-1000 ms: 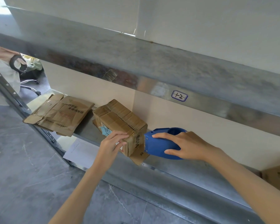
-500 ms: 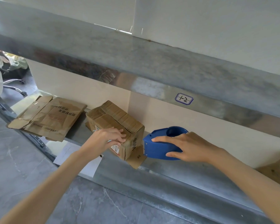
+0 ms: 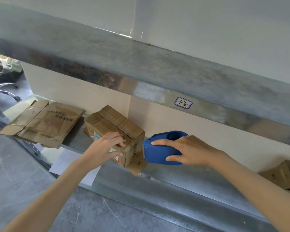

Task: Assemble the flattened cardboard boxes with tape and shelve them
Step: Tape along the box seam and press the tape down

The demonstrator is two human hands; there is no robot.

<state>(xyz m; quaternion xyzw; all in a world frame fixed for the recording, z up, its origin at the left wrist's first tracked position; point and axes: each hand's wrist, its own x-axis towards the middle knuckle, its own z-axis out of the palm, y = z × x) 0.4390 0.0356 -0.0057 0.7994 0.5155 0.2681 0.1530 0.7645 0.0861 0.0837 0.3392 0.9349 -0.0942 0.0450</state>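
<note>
a: change over the last second?
b: left hand (image 3: 107,144) moved up the box (image 3: 112,124) to its near top corner, fingers curled over the edge, thumb on the front. right hand (image 3: 186,150) still wraps the blue tape dispenser (image 3: 157,153), mouth at the box end.
a: meaning?
b: box braced on the lower shelf (image 3: 182,180); taping probably next.

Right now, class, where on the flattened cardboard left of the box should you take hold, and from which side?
Pinch the flattened cardboard by its near edge, coming from the front. It lies flat on the shelf, so the top offers no grip, but that edge seems to overhang the shelf front, leaving room for fingers beneath.
</note>
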